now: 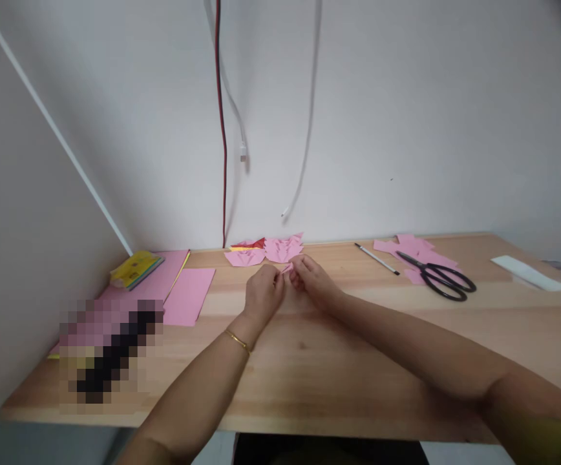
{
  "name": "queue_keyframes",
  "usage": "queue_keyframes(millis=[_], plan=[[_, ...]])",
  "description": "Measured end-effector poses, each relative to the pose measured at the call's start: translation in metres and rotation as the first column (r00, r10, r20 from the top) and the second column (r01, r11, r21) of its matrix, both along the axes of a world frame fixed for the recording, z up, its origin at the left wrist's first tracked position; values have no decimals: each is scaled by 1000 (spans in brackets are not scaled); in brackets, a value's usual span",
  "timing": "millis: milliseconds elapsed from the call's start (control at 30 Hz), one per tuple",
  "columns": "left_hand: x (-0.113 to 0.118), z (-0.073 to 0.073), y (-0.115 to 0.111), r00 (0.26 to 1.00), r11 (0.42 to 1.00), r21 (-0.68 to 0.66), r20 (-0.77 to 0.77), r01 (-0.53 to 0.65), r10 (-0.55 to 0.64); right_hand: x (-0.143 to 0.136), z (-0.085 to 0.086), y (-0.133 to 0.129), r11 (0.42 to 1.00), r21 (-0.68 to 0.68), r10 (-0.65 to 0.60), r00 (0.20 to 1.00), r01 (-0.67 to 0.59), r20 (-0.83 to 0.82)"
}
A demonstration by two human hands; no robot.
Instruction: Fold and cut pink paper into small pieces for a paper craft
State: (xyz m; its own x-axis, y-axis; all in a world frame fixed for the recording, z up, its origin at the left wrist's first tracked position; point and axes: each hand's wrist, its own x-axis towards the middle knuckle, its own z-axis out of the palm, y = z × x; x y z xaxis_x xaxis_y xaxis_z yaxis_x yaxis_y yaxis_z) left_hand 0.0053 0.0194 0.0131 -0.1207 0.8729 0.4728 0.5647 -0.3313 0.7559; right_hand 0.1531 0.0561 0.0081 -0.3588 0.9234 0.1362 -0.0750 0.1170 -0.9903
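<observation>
Both hands meet over the middle of the wooden table, pinching one small piece of folded pink paper [287,268] between them. My left hand [265,290] has its fingers closed on the paper's left side. From the right, my right hand [313,279] grips the same piece with thumb and fingers. Most of the piece is hidden by the fingers, so its full shape cannot be made out. Just behind the hands, cut and folded pink paper shapes [284,248] lie near the wall, with a red and yellow piece [249,245] on the left one.
On the right lie black-handled scissors [443,279] over pink paper scraps [419,248], a pen [377,258] and a white strip [530,272]. Pink sheets [190,297], a yellow packet [136,269] and a blurred-out dark object [118,352] are at left. Cables [221,129] hang against the wall.
</observation>
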Motion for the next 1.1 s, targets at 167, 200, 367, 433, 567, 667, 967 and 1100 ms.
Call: queue_keyframes(millis=[167, 200, 367, 433, 567, 667, 967, 1100], plan=[[6, 3, -4, 958, 998, 51, -281, -34, 47, 3, -4, -6, 997, -38, -72, 994, 69, -79], [7, 2, -4, 951, 998, 53, -305, -26, 41, 4, -4, -6, 997, -32, -68, 994, 66, -82], [9, -3, -3, 988, 1000, -14, -154, 4, -6, 11, -4, 5, 1000, 30, -4, 998, 6, -65], [8, -4, 1, 995, 994, -109, 97, 27, -17, 13, -6, 11, 1000, 11, -16, 997, 17, -74], [4, -5, 11, 749, 935, -238, 662, 262, -42, 14, -9, 17, 998, -14, 65, 995, -66, -74], [3, -6, 14, 625, 857, -276, 778, 435, -67, 14, -10, 16, 993, 14, 120, 991, -119, -61], [4, -13, 12, 635, 846, -318, 772, 428, -31, 15, -1, 11, 963, -40, 263, 962, -266, -68], [2, -11, 15, 615, 848, -292, 787, 442, -49, 10, 5, 12, 968, -131, 221, 975, -215, 32]])
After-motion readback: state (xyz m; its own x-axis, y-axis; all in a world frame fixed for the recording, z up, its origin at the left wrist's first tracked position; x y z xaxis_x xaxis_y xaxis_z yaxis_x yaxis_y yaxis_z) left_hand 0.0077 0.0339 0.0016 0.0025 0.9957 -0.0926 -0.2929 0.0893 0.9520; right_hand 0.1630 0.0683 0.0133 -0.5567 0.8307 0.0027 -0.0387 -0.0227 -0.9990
